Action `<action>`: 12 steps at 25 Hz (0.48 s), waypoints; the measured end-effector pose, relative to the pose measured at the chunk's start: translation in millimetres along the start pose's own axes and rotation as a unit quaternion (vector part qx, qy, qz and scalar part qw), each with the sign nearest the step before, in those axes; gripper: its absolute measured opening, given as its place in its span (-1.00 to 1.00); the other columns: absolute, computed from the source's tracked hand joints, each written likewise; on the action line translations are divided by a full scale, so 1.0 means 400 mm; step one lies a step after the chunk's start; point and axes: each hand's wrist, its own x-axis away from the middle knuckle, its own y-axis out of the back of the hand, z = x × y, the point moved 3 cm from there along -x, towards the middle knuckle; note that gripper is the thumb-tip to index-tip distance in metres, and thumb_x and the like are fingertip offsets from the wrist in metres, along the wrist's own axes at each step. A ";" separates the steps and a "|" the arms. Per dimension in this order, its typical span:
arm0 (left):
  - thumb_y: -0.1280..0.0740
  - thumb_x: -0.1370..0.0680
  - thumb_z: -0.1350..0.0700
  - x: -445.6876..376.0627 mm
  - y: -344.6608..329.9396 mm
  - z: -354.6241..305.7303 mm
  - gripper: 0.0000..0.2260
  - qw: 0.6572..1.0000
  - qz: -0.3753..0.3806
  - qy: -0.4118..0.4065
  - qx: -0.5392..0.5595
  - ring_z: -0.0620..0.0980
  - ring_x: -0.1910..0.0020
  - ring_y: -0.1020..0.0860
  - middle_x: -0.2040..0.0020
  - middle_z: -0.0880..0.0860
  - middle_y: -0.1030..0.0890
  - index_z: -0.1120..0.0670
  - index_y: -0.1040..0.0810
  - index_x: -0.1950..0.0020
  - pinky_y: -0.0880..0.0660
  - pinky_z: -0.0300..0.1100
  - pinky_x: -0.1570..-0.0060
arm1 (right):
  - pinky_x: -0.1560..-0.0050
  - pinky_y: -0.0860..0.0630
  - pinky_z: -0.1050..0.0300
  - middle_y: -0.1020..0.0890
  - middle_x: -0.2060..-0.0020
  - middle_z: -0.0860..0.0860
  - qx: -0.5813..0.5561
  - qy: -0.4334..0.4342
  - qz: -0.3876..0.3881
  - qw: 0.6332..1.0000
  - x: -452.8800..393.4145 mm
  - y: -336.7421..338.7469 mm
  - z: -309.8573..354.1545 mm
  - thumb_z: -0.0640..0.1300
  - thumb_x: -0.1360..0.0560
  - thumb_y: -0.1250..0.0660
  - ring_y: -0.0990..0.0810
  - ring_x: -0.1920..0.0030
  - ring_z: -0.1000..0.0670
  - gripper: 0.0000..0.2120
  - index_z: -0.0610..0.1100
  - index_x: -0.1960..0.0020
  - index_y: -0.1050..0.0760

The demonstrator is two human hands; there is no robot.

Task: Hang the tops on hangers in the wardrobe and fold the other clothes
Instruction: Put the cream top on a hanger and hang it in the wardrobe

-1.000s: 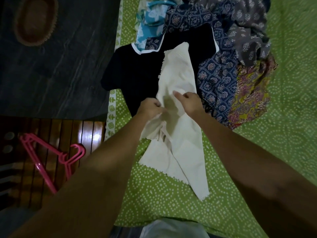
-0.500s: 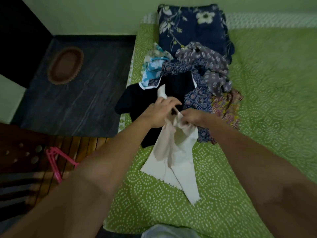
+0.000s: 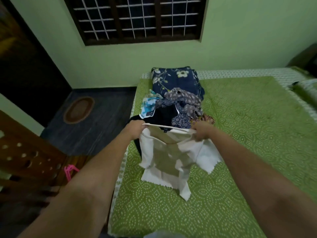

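Note:
A cream top (image 3: 169,158) hangs spread between my hands above the green bedsheet (image 3: 240,134), its lower hem trailing on the bed. My left hand (image 3: 135,130) grips the top's left shoulder edge and my right hand (image 3: 201,131) grips the right one, so the neck opening is stretched wide. Behind it lies a black garment (image 3: 163,115) in a pile of patterned clothes (image 3: 181,102). Pink hangers (image 3: 69,170) lie on the wooden footboard at the left.
A folded navy floral blanket (image 3: 176,78) sits at the head of the bed by the wall. An oval brown mat (image 3: 78,109) lies on the dark floor to the left. A barred window (image 3: 137,18) is above, and a dark wooden door stands at the far left.
My hands have lifted the cream top off the bed and pulled apart, spreading its neck opening. The camera has tilted up, bringing the wall and window into view.

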 end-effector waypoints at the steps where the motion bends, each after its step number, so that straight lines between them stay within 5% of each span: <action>1: -0.14 -0.65 0.03 0.039 0.004 -0.002 -0.70 0.999 -0.042 -0.001 0.034 0.19 0.07 -0.51 0.15 0.19 -0.54 0.11 -0.37 0.24 -0.32 -0.05 0.18 | 0.06 -0.50 0.12 -0.63 0.07 -0.07 -0.001 -0.024 -0.062 0.998 0.022 0.004 0.000 -0.24 -0.50 -0.30 -0.56 0.10 -0.05 -0.87 -0.17 -0.01 -0.59; 3: -0.23 -0.60 -0.07 0.128 -0.003 -0.005 -0.61 0.993 -0.074 -0.017 0.094 0.10 0.27 -0.44 0.35 0.08 -0.40 0.08 -0.28 0.35 -0.20 -0.10 0.28 | 0.15 -0.44 0.14 -0.64 0.10 -0.07 -0.021 -0.064 -0.111 0.991 0.083 -0.011 0.001 -0.24 -0.53 -0.25 -0.53 0.18 -0.04 -0.85 -0.16 0.00 -0.58; 8: -0.53 -0.31 -0.18 0.371 -0.087 0.034 -0.63 0.968 0.188 -0.118 -0.118 -0.02 0.30 -0.47 0.34 0.01 -0.50 0.09 -0.52 0.27 -0.31 -0.17 0.31 | -0.10 -0.41 0.06 -0.60 -0.11 -0.04 0.118 -0.082 0.000 0.990 0.308 -0.144 0.037 -0.02 -0.54 -0.31 -0.55 -0.12 -0.07 -0.75 -0.10 -0.16 -0.54; 12: -0.50 -0.38 -0.12 0.455 -0.022 0.052 -0.68 0.973 0.142 -0.118 -0.138 -0.07 0.36 -0.40 0.37 -0.01 -0.47 0.12 -0.58 0.29 -0.30 -0.18 0.30 | -0.01 -0.38 0.16 -0.60 -0.04 -0.09 0.118 -0.048 0.109 0.986 0.419 -0.128 0.065 0.01 -0.52 -0.36 -0.51 -0.01 -0.01 -0.62 -0.20 -0.23 -0.54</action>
